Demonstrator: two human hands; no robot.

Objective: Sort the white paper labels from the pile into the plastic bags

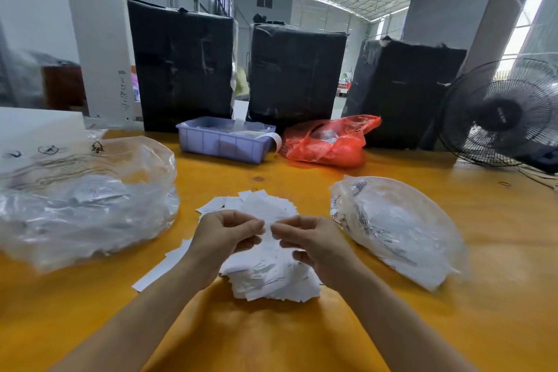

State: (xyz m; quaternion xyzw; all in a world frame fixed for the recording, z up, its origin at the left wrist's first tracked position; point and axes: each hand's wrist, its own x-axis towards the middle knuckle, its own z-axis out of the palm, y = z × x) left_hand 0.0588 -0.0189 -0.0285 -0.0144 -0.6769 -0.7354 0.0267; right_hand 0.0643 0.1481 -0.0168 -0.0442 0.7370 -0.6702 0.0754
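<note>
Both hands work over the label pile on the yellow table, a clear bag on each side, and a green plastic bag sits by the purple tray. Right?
Not quite: in the head view the plastic bag beside the purple tray is red, not green. The rest holds.

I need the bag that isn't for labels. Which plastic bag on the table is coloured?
The red bag at the back, beside the purple bin. The left bag and right bag flanking the pile are clear.

The yellow table (pixel 302 326) bore a pile of white labels (pixel 271 278); two clear bags (pixel 87 208) (pixel 395 229); a lilac tray (pixel 223 142); a red bag (pixel 329 142); a fan (pixel 501 115).
</note>
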